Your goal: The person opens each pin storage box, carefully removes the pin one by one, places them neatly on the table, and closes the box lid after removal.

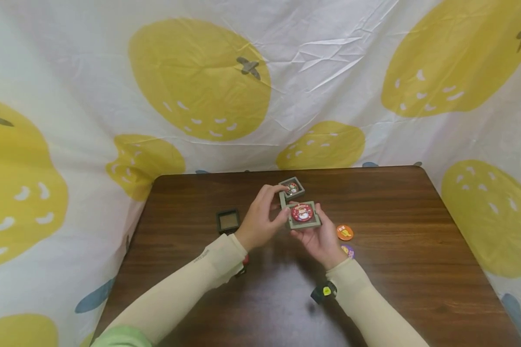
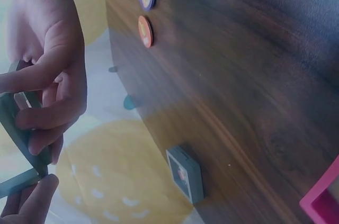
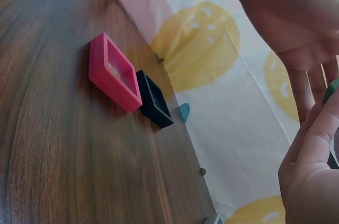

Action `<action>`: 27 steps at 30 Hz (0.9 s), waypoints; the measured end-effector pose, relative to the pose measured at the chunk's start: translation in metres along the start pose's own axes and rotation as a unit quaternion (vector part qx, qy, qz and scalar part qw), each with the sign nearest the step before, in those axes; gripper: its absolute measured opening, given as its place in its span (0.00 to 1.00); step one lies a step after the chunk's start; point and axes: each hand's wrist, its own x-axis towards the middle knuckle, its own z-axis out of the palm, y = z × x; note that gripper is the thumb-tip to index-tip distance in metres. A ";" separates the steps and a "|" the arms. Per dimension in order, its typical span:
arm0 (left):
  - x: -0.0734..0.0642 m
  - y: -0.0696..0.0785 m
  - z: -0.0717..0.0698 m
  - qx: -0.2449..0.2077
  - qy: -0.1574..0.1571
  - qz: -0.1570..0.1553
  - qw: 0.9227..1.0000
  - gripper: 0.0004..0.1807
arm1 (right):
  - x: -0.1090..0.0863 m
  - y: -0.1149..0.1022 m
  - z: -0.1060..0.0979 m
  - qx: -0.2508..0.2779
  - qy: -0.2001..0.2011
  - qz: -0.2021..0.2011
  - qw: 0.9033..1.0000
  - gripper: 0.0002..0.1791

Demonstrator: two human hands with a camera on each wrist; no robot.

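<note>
My right hand (image 1: pixel 320 239) holds a grey-green square display frame (image 1: pixel 316 221) above the table from beneath and the right side. A round red badge (image 1: pixel 302 212) with a snowman-like figure lies on the frame's clear middle. The frame's other half (image 2: pixel 20 180) is swung apart from it on a hinge, making a V in the left wrist view. My left hand (image 1: pixel 262 217) has its thumb at the left edge of the frame and its fingers at the swung-out half, pinching it. In the right wrist view most of the frame is cut off.
Behind the hands a grey frame (image 1: pixel 301 193) with a badge inside lies on the table. A black frame (image 1: pixel 219 222) and a pink frame (image 3: pixel 98 70) sit on the left. Orange (image 1: pixel 345 232) and purple (image 1: pixel 349 251) badges lie on the right. A fruit-print curtain (image 1: pixel 312 96) hangs behind.
</note>
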 end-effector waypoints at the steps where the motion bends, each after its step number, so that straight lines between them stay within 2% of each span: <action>1: -0.001 0.000 0.000 -0.001 0.000 -0.002 1.000 0.30 | 0.000 0.000 0.000 0.000 0.004 0.000 1.000 0.33; 7: -0.006 -0.002 0.000 -0.008 -0.006 -0.005 1.000 0.33 | 0.000 0.002 -0.001 -0.017 0.003 -0.001 1.000 0.30; 10: -0.010 -0.004 -0.001 -0.003 -0.022 -0.011 1.000 0.41 | -0.001 0.003 0.000 -0.036 0.011 0.002 0.999 0.29; 13: -0.016 -0.004 -0.002 0.016 -0.055 -0.029 0.998 0.52 | -0.001 0.003 0.001 -0.060 0.031 0.010 0.998 0.29; 16: -0.021 -0.004 -0.003 0.024 -0.076 -0.049 0.996 0.58 | -0.001 0.003 0.000 -0.084 0.045 0.022 0.995 0.32; 23: -0.029 -0.009 0.000 0.004 -0.070 -0.062 0.996 0.64 | -0.003 0.005 -0.003 -0.106 0.047 0.030 0.993 0.35; 27: -0.031 -0.008 -0.001 -0.037 -0.068 -0.070 0.995 0.66 | -0.003 0.007 -0.004 -0.124 0.055 0.022 0.991 0.34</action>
